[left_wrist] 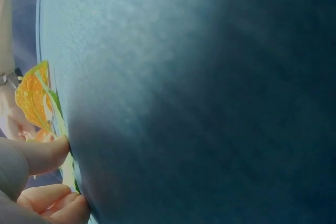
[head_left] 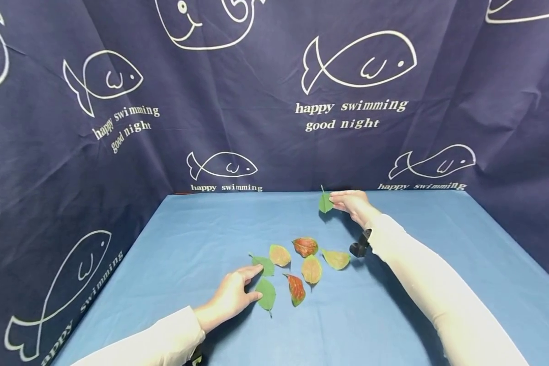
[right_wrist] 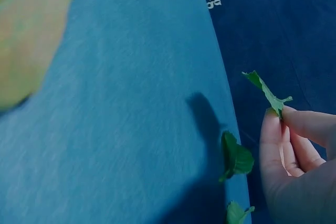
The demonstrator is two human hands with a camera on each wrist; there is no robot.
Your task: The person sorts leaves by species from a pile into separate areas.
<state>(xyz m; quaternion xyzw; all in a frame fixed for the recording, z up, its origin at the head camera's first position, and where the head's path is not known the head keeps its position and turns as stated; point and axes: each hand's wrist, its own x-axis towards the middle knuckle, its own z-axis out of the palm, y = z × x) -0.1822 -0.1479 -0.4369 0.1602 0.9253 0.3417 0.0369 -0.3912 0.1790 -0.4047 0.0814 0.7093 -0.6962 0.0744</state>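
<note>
Near the back edge of the blue cloth, my right hand pinches a green leaf between thumb and fingertips. In the right wrist view this leaf stands up from the pinch, seen nearly edge-on. My left hand rests low at the left of the leaf group. Its forefinger touches an upper green leaf, while the thumb lies on the edge of a lower green leaf. From the left wrist, the thumb and fingertips show right at the cloth, apart from each other.
Right of the green leaves lie yellowish leaves and two reddish ones, a red leaf at the back and another red leaf in front. The blue cloth meets a dark fish-print curtain behind and at the sides.
</note>
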